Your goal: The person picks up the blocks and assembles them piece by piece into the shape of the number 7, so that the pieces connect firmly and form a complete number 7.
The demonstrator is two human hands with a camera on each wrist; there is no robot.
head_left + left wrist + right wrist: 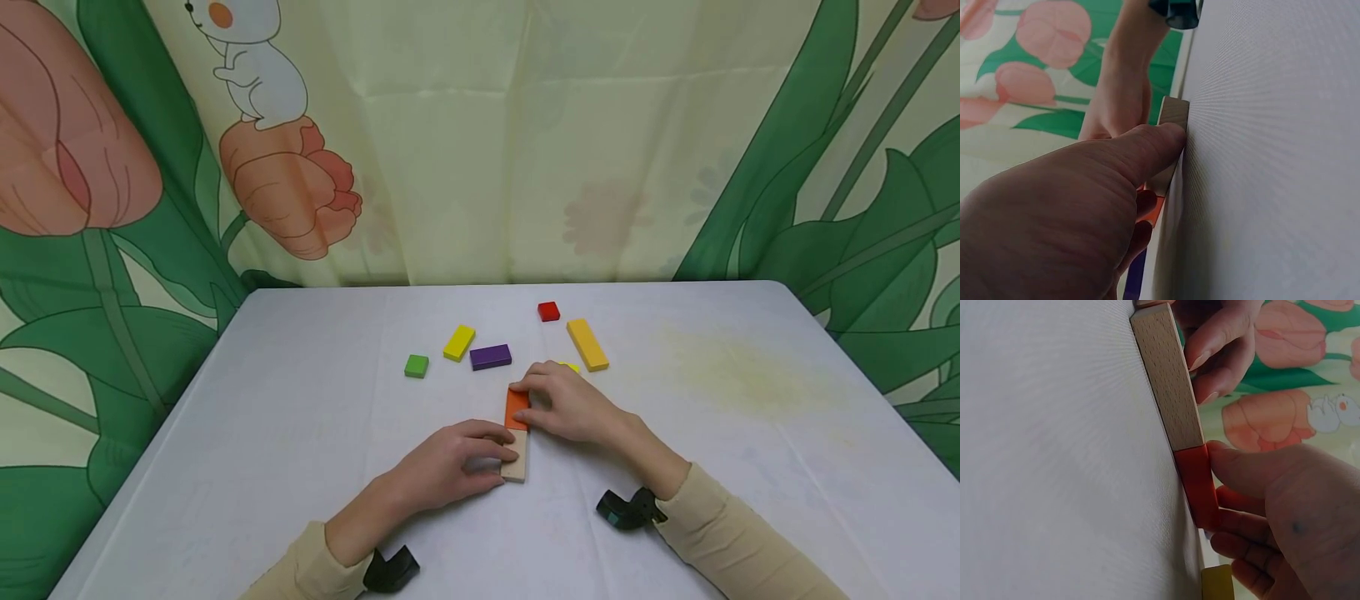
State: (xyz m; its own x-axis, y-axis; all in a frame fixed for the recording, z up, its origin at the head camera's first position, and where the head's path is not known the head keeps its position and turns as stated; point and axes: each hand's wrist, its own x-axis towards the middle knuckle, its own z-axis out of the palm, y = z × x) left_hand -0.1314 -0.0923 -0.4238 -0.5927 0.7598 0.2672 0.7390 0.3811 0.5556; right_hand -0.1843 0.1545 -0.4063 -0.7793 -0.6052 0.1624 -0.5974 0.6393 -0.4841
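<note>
Two blocks lie end to end on the white tablecloth, a plain wooden block (514,468) nearer the person and an orange block (516,406) beyond it. At the near end of the wooden block is the thumb of my left hand (457,467), with fingertips over its top. My right hand (573,404) pinches the orange block between thumb and fingers. In the right wrist view, the wooden block (1169,381) meets the orange block (1197,484) with no visible gap. The left wrist view shows the left thumb against the wooden block (1174,112); the fingers partly hide the orange block.
Farther back lie a green block (416,366), a yellow block (459,342), a purple block (491,357), a red block (549,311) and a long orange-yellow block (587,344). Another yellow block (572,367) is mostly hidden behind the right hand. A patterned curtain (465,167) hangs behind the table.
</note>
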